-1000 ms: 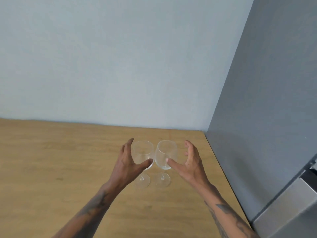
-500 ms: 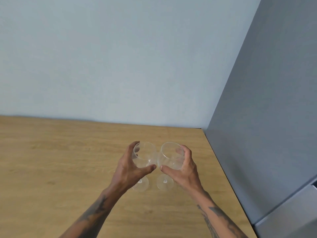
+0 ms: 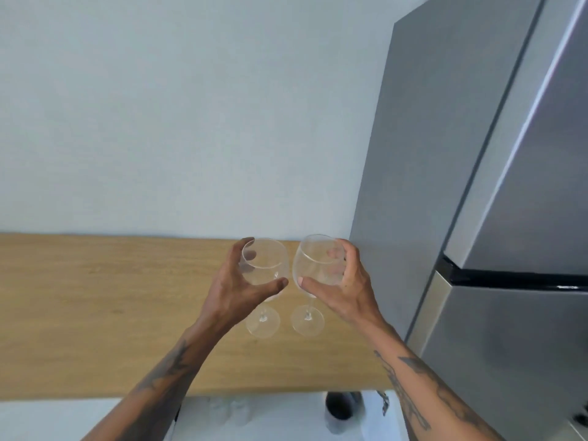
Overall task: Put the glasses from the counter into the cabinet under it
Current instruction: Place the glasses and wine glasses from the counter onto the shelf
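Both glasses now lifted off counter (image 3: 95, 297); left hand (image 3: 234, 289) grips left glass (image 3: 265, 272), right hand (image 3: 345, 289) right glass (image 3: 315, 265).

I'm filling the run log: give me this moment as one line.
phase: pickup | left hand: gripping left wine glass bowl | right hand: gripping right wine glass bowl | counter: below both | cabinet: unseen

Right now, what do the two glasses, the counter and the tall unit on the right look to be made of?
Left glass and right glass: clear, thin glass by the look; the hands and counter show through the bowls. Counter: wood or wood-look laminate, matte, with visible grain. Tall unit, probably a fridge: brushed grey metal or metal-look finish, soft sheen, with a black seam.
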Available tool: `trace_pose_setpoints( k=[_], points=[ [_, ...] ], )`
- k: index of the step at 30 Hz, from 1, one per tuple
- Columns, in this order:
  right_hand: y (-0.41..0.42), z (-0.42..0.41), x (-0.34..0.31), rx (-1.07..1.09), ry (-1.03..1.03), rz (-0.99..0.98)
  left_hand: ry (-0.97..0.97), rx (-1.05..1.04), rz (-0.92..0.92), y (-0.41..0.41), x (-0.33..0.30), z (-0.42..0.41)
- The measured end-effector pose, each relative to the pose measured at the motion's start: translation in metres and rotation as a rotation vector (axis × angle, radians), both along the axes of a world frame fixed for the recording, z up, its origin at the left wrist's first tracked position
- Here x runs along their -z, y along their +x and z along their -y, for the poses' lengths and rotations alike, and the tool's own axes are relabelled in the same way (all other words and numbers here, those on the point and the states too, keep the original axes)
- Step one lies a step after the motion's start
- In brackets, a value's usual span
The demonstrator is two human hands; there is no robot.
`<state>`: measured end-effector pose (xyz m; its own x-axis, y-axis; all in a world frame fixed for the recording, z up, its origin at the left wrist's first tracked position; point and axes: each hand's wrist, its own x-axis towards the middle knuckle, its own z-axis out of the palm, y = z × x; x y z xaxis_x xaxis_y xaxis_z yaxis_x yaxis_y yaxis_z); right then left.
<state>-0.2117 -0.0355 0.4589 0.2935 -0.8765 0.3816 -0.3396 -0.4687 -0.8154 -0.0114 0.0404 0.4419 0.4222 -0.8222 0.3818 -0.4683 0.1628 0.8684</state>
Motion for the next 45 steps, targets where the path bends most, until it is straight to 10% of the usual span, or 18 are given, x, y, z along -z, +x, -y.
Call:
trace_pose_setpoints(
  k=[23,45],
  points=[
    [-0.109,-0.14,0.231,0.159,0.261,-0.016,0.217,-0.006,-0.077,-0.104,0.231,-0.142],
    [-0.012,0.014,0.438,0.196,0.216,-0.08,0.074,-0.139,0.064,-0.054,0.441,0.035]
  ],
)
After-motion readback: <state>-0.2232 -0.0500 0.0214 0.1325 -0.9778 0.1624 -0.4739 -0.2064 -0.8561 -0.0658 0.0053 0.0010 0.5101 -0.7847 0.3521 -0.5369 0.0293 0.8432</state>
